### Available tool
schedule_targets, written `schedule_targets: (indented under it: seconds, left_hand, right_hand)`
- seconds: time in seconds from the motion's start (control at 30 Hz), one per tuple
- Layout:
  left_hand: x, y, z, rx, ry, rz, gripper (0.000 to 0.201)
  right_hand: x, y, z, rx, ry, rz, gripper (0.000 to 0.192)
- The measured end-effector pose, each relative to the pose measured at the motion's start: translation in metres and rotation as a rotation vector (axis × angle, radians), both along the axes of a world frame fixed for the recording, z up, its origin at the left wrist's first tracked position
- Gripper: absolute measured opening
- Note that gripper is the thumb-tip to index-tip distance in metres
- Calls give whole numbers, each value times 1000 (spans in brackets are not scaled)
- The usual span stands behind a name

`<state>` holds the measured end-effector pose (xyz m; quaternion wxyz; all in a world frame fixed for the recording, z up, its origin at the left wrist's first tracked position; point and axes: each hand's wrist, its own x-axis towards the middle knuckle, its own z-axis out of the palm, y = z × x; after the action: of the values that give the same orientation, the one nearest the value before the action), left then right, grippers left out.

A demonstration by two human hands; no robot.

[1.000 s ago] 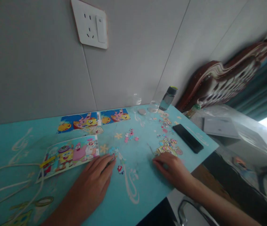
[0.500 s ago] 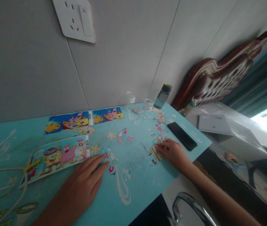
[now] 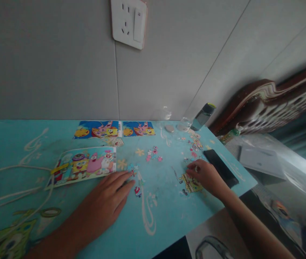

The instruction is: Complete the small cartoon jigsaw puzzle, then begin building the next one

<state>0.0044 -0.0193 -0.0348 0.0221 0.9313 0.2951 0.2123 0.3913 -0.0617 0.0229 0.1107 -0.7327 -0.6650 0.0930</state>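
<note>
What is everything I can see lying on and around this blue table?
table: one, turquoise with pale swirls, against the wall
picture cards: three, cartoon prints, one by the left hand, two at the back edge
loose puzzle pieces: many, multicoloured, scattered mid-table and right
joined puzzle patch: one, yellow mostly, under the right hand
phone: one, black, right edge of table
bottle: one, clear with dark cap, back right corner
cords: white, left side
wall socket: one, white, above the table
headboard: one, dark wood, far right
left hand: flat on the table
right hand: fingers curled on small pieces
</note>
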Motion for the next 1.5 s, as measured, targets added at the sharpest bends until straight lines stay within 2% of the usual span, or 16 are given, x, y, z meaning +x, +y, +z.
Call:
schedule_targets:
  seconds: [0.13, 0.33, 0.43, 0.57, 0.73, 0.9, 1.0, 1.1, 1.17, 1.27, 1.5]
  left_hand:
    - [4, -1, 2, 1, -30, 4, 43]
    - [6, -4, 11, -29, -12, 10, 43]
    - [5, -5, 15, -20, -4, 10, 40]
    - [4, -8, 16, 2, 17, 3, 40]
    - [4, -10, 14, 33, 36, -3, 46]
    - [3, -7, 11, -24, -8, -4, 41]
    - [4, -4, 5, -28, -50, -7, 37]
    - [8, -2, 0, -7, -61, 14, 36]
    - [10, -1, -1, 10, -45, 24, 36]
    - [12, 1, -2, 13, -8, 30, 36]
    - [10, 2, -2, -4, 19, 24, 36]
  right_hand:
    - [-22, 12, 8, -65, 152, 72, 16]
    - [-107, 25, 3, -72, 406, 335, 12]
    - [-138, 32, -5, -28, 397, 373, 12]
    - [-151, 41, -16, 57, 298, 380, 10]
    - [-142, 23, -13, 203, 202, 364, 14]
    - [-106, -31, -3, 167, 128, 329, 19]
    - [-70, -62, -8, 173, 68, 198, 20]
    - [-33, -78, -13, 236, 22, 43, 19]
    - [-16, -79, -15, 236, -1, -32, 20]
    - [-5, -70, -15, 214, -7, -83, 24]
    - [-9, -39, -18, 139, 44, -11, 26]
